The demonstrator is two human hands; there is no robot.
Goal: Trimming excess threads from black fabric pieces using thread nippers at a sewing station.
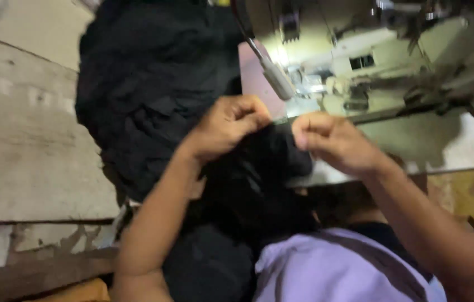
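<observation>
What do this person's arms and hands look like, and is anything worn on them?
Both forearms are bare up to the elbows; no sleeve shows on either. The left hand and right hand wear no gloves, and no rings, watch or bracelet can be made out, though the picture is blurred. Lower down, a lilac garment with a dark band covers the body.

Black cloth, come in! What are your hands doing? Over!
Left hand and right hand both pinching black cloth edge, held up. Sewing machine just beyond. Nothing blocking.
</observation>
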